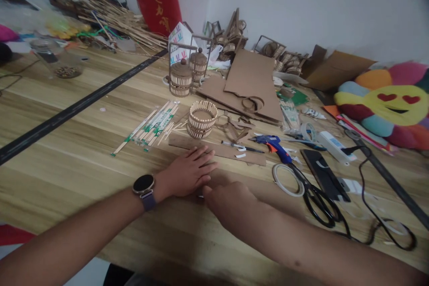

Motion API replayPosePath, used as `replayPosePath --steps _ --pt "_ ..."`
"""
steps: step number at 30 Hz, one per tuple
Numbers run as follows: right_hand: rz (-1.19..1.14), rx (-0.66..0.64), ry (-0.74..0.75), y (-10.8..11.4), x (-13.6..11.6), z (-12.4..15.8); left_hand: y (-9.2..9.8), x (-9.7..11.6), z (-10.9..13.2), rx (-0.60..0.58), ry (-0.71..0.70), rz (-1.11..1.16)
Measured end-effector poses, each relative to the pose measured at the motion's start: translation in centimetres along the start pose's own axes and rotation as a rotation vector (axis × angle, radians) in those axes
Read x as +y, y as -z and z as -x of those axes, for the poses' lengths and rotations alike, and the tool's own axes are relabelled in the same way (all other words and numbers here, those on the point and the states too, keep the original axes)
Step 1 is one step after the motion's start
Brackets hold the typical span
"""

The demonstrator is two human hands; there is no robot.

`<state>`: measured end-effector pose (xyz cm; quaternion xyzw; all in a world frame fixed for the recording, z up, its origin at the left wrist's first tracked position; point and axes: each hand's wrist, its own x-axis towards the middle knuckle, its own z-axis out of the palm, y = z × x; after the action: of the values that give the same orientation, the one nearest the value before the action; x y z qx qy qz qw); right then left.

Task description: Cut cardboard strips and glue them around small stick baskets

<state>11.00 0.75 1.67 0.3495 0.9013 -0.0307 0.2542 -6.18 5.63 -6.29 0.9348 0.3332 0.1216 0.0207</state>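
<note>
My left hand [192,172], with a watch on its wrist, lies flat with fingers spread on brown cardboard. Its fingertips reach a long cardboard strip [251,157]. Close beside it, my right hand [231,203] is curled closed, low over another cardboard piece [275,192]. A small pale bit shows by its fingers, but what they grip is hidden. Just beyond the hands stands a round basket [202,120] made of short wooden sticks. A pen [231,145] and small white scraps lie on the strip.
A blue glue gun [276,147], a tape roll [288,179], black scissors [320,205] and a phone [325,174] lie to the right. Packaged chopsticks [156,123] are at left. Behind stand lidded stick baskets [181,81] and cardboard sheets [250,78]. A cable [363,178] loops at the right.
</note>
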Motion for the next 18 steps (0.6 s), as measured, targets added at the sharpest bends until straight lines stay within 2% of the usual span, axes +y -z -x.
replayPosePath --steps 8,12,15,18 --pt "0.04 -0.044 -0.037 -0.4 0.9 1.4 0.1 -0.2 0.0 -0.009 0.0 0.022" --pt "0.03 -0.145 -0.065 0.4 1.3 2.6 0.1 0.0 0.0 -0.013 0.006 0.021" --pt "-0.014 -0.209 -0.112 0.2 2.6 4.1 0.2 0.0 0.1 -0.002 0.009 0.017" --pt "-0.1 -0.124 -0.097 -1.1 4.9 5.8 0.0 0.0 0.1 0.013 0.006 0.004"
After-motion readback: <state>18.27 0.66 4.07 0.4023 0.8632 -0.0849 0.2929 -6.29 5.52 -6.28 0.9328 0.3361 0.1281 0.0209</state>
